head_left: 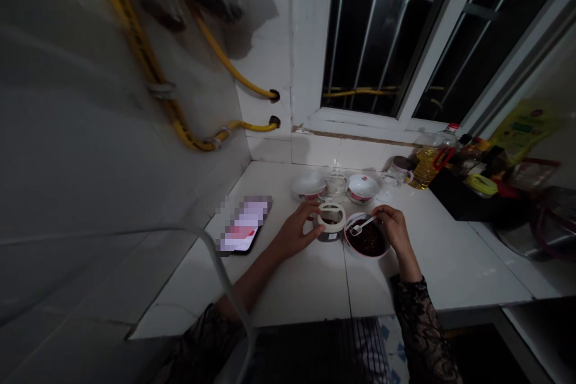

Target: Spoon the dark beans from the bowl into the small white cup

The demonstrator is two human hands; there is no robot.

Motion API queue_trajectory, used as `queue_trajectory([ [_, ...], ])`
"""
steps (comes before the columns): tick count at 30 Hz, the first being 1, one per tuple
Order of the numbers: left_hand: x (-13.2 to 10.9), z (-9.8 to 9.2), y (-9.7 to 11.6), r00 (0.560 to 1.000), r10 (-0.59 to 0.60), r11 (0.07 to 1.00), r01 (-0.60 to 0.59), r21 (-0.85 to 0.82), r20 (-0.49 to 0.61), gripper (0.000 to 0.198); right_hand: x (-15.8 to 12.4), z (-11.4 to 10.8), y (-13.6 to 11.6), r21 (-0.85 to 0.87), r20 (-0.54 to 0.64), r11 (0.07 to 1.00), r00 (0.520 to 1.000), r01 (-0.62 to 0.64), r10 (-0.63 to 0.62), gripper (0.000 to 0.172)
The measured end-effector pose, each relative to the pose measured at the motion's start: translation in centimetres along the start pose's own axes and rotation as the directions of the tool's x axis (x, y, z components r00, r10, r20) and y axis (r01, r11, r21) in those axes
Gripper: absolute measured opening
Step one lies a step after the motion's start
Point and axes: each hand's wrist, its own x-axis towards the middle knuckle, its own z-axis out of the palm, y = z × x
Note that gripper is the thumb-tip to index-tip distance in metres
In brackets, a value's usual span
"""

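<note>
My left hand (299,231) grips a small jar (332,234) with a pale rim, thumb and fingers on either side of its top. Some dark contents show inside the jar. Close by on the right stands a bowl (344,241) filled with a dark red, crumbly food (369,241). Between the fingertips of my right hand (395,229) is a small white spoon (363,225), its head over the food in the bowl. Whether the spoon carries anything is too small to tell.
A phone (245,225) with a lit screen lies at the left. Behind the jar stand a glass pitcher (335,185), a white bowl (362,186) and another bowl (308,186). An oil bottle (425,165) and a black box (456,195) of condiments sit at the right. A pale cable (220,267) crosses the foreground.
</note>
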Motion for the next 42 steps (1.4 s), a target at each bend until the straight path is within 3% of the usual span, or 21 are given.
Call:
queue_trajectory([
  [13,0.0,-0.1,0.1,1.0,-0.007,1.0,0.007,-0.003,0.005,0.022,0.6,-0.4,-0.3,0.075,-0.015,0.997,1.0,-0.007,0.008,0.02],
  [19,0.1,-0.1,0.2,1.0,-0.01,1.0,0.01,-0.011,-0.002,0.023,0.3,0.7,-1.8,0.072,-0.133,0.989,0.984,0.13,-0.12,0.022],
  [22,0.1,-0.1,0.2,1.0,-0.005,1.0,0.005,-0.013,0.005,0.023,-0.8,1.8,-2.9,-0.075,-0.161,0.94,0.926,0.333,-0.341,0.024],
  [25,0.0,-0.2,0.2,1.0,-0.007,1.0,0.007,-0.009,0.005,0.023,-1.8,2.7,-3.7,-0.26,0.065,0.758,0.794,0.599,-0.605,0.025],
  [27,0.0,-0.2,0.2,1.0,-0.011,1.0,0.012,-0.008,0.007,0.024,-2.1,2.8,-3.8,-0.301,0.191,0.645,0.707,0.702,-0.681,0.027],
  [28,0.0,-0.1,0.2,1.0,-0.013,1.0,0.013,-0.009,0.009,0.023,-2.1,2.6,-3.7,-0.312,0.194,0.622,0.689,0.718,-0.698,0.027],
  [32,0.1,-0.1,0.1,1.0,-0.013,1.0,0.013,-0.013,0.009,0.023,-1.7,0.9,-2.5,-0.356,-0.037,0.692,0.73,0.628,-0.682,0.025],
  [34,0.0,-0.1,0.1,1.0,-0.016,1.0,0.016,-0.011,0.009,0.023,-1.4,0.0,-1.8,-0.383,-0.059,0.727,0.771,0.569,-0.634,0.025],
  [38,0.0,-0.1,0.1,1.0,-0.02,1.0,0.02,-0.008,0.014,0.024,-0.9,-0.5,-0.9,-0.435,0.119,0.725,0.832,0.535,-0.542,0.023],
  [42,0.0,-0.1,0.2,1.0,-0.026,1.0,0.027,-0.003,0.009,0.024,-0.9,0.3,-0.9,-0.391,0.287,0.755,0.849,0.526,-0.443,0.024],
])
